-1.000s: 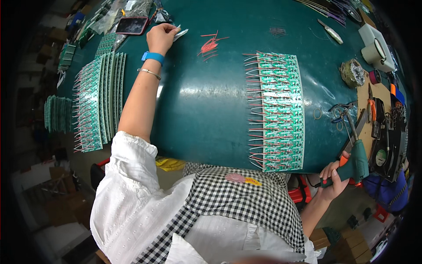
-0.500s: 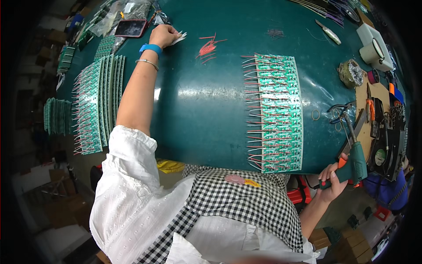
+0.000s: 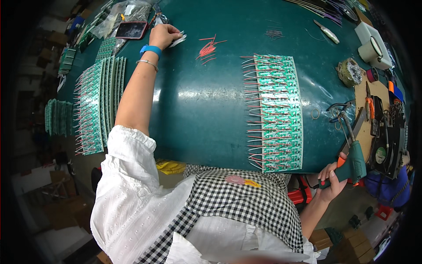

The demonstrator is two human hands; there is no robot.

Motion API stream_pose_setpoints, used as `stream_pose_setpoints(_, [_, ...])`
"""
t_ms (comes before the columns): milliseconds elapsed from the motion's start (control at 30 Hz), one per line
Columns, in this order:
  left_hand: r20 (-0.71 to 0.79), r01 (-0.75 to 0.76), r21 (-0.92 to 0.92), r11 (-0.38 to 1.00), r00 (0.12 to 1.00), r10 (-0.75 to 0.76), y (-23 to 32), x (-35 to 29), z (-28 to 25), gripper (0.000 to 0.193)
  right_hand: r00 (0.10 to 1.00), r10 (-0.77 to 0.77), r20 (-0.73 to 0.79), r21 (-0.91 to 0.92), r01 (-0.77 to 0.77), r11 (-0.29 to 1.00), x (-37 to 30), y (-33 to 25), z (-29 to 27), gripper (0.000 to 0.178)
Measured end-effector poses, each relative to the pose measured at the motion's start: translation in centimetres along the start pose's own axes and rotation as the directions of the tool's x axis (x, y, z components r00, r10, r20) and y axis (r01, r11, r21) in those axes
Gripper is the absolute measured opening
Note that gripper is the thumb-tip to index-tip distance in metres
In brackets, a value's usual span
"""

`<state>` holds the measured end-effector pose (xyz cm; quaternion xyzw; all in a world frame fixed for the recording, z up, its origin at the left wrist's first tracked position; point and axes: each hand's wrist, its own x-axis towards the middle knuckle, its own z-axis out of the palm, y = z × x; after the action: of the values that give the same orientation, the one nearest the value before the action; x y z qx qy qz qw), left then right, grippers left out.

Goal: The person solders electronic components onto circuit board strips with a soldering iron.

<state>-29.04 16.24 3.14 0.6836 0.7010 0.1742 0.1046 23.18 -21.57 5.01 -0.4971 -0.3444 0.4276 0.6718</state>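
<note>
My left hand (image 3: 163, 37) reaches to the far left of the table, its fingers pinched on short white wires (image 3: 178, 40). Just right of it lies a loose pile of red wires (image 3: 208, 49). At the table's near right edge, my right hand (image 3: 332, 181) is wrapped round the handle of a green soldering gun (image 3: 357, 163) with an orange trigger and a long metal barrel pointing away from me. Between my hands stands a panel of green circuit boards (image 3: 281, 114), with red and white wires sticking out along its left side.
More wired board panels (image 3: 94, 108) stand at the left, beside a stack of boards (image 3: 58, 117). A phone (image 3: 131, 30) lies at the far left. Dark wires (image 3: 274, 33), a knife (image 3: 327, 31), scissors (image 3: 338, 113), a tip-cleaning pot (image 3: 350, 72) and orange-handled pliers (image 3: 369, 108) lie rightward.
My left hand shifts only slightly at the white wires, which show a little more spread out. My right hand keeps its hold on the soldering gun.
</note>
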Motion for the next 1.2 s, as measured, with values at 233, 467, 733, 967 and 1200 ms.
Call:
stream_pose_setpoints(233, [0.023, -0.102, 0.159, 0.982, 0.995, 0.100, -0.3, 0.0, 0.4, 0.023, 1.000, 0.001, -0.029, -0.018, -0.001, 1.000, -0.6, 0.1, 0.3, 0.063])
stream_pose_setpoints(467, [-0.248, -0.238, 0.040, 0.970, 0.938, 0.241, 2.8, -2.7, -0.9, 0.021, 1.000, -0.008, -0.028, -0.025, 0.007, 1.000, -0.8, -0.1, -0.4, 0.062])
stream_pose_setpoints(733, [-0.177, -0.772, -0.225, 0.595, 0.633, 0.754, 22.2, -17.5, 0.9, 0.020, 0.997, 0.069, -0.017, 0.019, -0.068, 0.997, -2.6, -1.2, 0.4, 0.060])
stream_pose_setpoints(967, [-0.114, -0.832, -0.442, 0.335, 0.423, 0.899, 27.0, -26.5, 4.5, 0.028, 0.980, 0.193, 0.053, 0.147, -0.198, 0.969, -7.3, -2.1, -1.6, 0.057])
stream_pose_setpoints(1200, [-0.103, -0.861, -0.334, 0.382, 0.437, 0.894, 26.1, -28.7, 6.6, 0.034, 0.953, 0.275, 0.124, 0.118, -0.289, 0.950, -11.0, -1.7, -3.8, 0.059])
